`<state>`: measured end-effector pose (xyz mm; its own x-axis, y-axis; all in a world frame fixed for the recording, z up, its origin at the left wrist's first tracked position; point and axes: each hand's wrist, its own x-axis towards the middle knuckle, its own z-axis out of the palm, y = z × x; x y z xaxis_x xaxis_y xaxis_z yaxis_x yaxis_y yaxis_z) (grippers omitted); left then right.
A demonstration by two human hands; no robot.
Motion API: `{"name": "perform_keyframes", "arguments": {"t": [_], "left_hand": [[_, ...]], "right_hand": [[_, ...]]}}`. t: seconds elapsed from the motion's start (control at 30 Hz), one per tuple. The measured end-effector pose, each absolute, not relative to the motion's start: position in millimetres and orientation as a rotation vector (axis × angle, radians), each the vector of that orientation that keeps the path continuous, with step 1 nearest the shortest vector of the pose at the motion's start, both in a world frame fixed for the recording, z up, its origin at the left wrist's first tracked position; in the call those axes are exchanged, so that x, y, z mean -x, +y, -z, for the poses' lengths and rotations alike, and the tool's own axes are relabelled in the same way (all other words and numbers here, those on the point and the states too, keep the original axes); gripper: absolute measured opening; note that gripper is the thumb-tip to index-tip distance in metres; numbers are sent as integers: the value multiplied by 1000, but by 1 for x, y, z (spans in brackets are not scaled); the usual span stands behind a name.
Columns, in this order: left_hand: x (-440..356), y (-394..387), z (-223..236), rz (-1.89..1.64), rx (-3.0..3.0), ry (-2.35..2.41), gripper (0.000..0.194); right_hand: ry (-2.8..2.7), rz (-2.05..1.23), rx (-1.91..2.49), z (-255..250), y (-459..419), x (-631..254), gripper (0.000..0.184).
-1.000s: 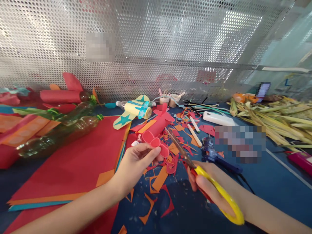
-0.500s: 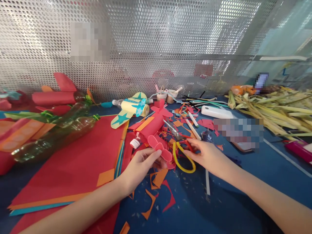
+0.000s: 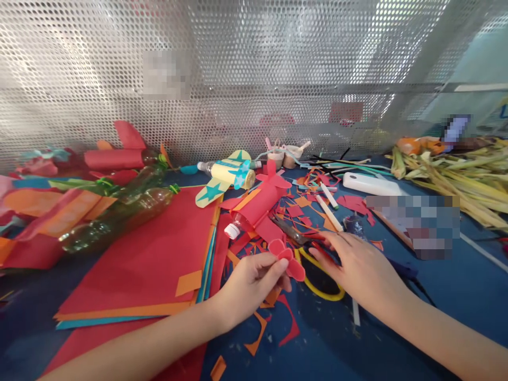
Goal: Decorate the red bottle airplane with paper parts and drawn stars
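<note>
Resting on the dark blue table (image 3: 317, 344) is a red paper-wrapped bottle plane (image 3: 260, 203); on the plane's near side, a red lobed cutout (image 3: 286, 257) is pinched by the left hand (image 3: 254, 283) — to its near right, yellow-and-red-handled scissors (image 3: 297, 236) are touched by the right hand (image 3: 355, 259), whether gripped cannot be told

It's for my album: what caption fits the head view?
One hand pinches a red propeller near scissors and a red bottle plane, among colorful scraps.
</note>
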<state>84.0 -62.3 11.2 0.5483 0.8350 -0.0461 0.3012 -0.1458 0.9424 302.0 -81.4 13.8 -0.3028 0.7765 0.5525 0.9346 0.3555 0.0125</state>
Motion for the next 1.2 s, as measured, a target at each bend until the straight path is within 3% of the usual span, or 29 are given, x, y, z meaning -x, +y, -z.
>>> {"name": "perform_keyframes", "arguments": {"t": [0.2, 0.5, 0.73, 0.97, 1.2], "left_hand": [[-83, -67, -16, -635, -1951, 876, 42], [-83, -71, -11, -735, -2251, 711, 33], [-82, -73, -11, -823, -2364, 635, 26], [-84, -72, -15, -831, -2362, 736, 37], [-84, -75, -22, -829, -2342, 804, 37]], "right_hand": [[-2254, 33, 1355, -17, -90, -294, 25], [-2383, 95, 1594, -4, -88, -301, 39], [-2141, 56, 1637, 4, -80, -297, 36], [-2032, 45, 1565, -3, -68, -297, 33], [-2014, -684, 1150, -26, -97, -282, 10]]}}
